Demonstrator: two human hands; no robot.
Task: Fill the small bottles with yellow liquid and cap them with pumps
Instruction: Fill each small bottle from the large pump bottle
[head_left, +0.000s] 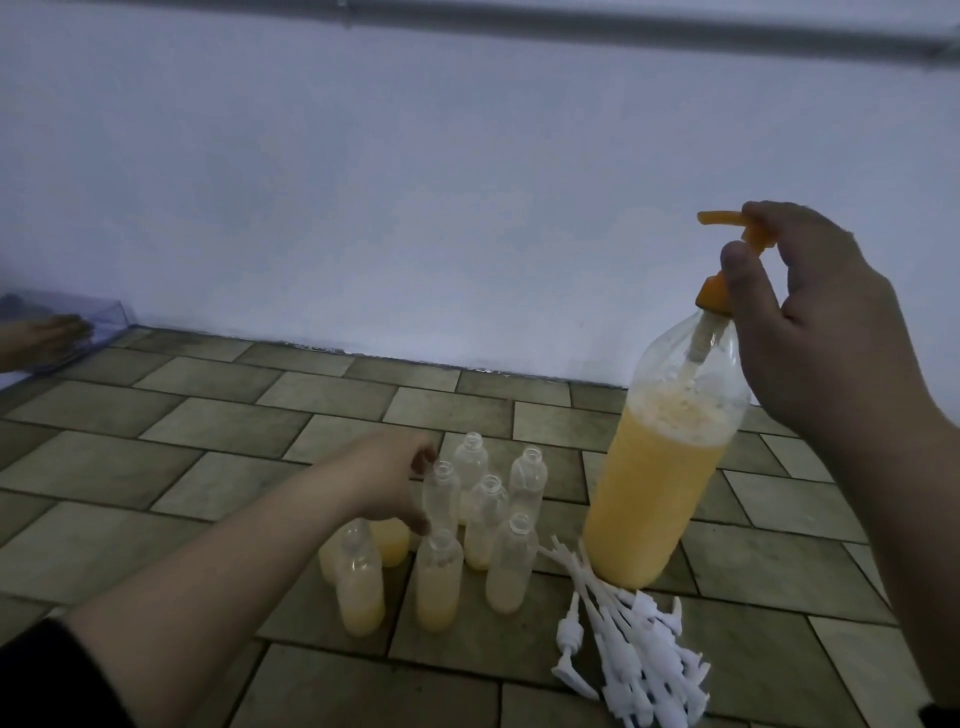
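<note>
At frame centre, left hand (395, 478) pinches an upright empty small bottle (440, 499), low-left of the orange pump (727, 228) that right hand (800, 312) pinches.

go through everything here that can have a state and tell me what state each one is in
large bottle: upright, mostly full, orange pump fitted
right hand: grips the orange pump
left hand: holds an empty small bottle
small bottles: upright, uncapped, some partly filled
white pumps: loose pile, unused

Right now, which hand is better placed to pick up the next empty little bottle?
The left hand: its fingers already reach around an empty small bottle, while the right hand holds the orange pump.
</note>
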